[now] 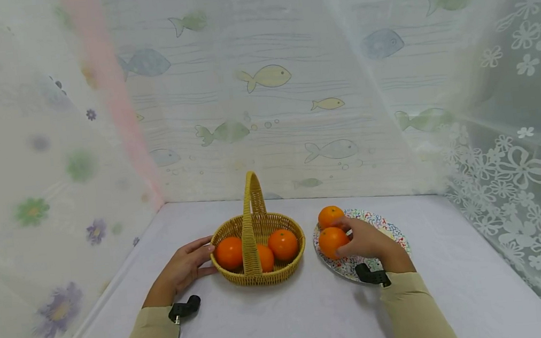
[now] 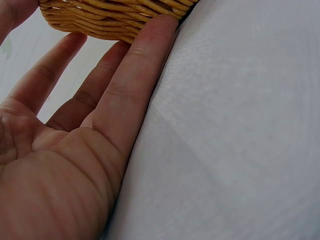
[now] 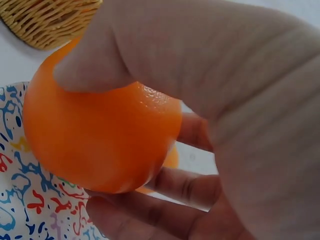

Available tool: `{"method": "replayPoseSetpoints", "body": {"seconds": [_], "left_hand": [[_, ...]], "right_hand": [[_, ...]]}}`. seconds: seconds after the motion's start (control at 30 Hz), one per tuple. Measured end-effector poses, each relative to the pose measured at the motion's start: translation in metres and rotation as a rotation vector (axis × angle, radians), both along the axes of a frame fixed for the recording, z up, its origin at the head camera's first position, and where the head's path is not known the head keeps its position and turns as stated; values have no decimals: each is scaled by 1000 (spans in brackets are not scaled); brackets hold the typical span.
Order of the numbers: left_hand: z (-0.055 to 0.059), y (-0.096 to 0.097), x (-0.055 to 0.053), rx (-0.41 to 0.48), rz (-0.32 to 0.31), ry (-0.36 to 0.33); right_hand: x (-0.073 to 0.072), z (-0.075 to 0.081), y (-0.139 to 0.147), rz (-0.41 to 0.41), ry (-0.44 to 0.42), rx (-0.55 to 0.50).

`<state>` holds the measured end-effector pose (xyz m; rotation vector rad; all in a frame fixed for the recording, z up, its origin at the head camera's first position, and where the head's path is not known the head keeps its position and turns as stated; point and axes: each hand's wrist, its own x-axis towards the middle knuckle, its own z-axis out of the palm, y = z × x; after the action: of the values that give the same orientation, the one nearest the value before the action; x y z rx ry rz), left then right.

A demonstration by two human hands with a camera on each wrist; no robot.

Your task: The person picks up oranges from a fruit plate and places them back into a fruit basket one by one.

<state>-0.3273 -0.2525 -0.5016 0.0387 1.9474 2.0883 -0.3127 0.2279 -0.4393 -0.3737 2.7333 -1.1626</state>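
Note:
My right hand [image 1: 364, 238] grips an orange [image 1: 333, 243] over the patterned plate [image 1: 400, 234], thumb on one side and fingers on the other. In the right wrist view, the held orange [image 3: 100, 125] fills much of the picture. Behind it, at the plate's left edge, lies a second orange [image 1: 330, 216]. My left hand [image 1: 189, 267] touches the left side of a yellow wicker basket [image 1: 261, 280] with extended fingers. Their tips meet the basket's woven wall [image 2: 115, 20] in the left wrist view. Three oranges, including one [image 1: 283, 244] at the right, sit inside, partly hidden by the upright handle [image 1: 248, 230].
Both things stand on a white-covered table [image 1: 284, 323], the basket left of the plate. A fish-print curtain [image 1: 265, 105] hangs along the back edge. Flower-print sheets stand at the left [image 1: 52, 209] and right [image 1: 524, 195].

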Motion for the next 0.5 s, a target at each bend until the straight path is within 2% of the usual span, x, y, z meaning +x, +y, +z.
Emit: {"method": "replayPoseSetpoints", "body": {"seconds": [0.5], "left_hand": [[-2,-1,0,-3,-8,10]], "right_hand": [[-1,2,0,-64,24,-34]]}}
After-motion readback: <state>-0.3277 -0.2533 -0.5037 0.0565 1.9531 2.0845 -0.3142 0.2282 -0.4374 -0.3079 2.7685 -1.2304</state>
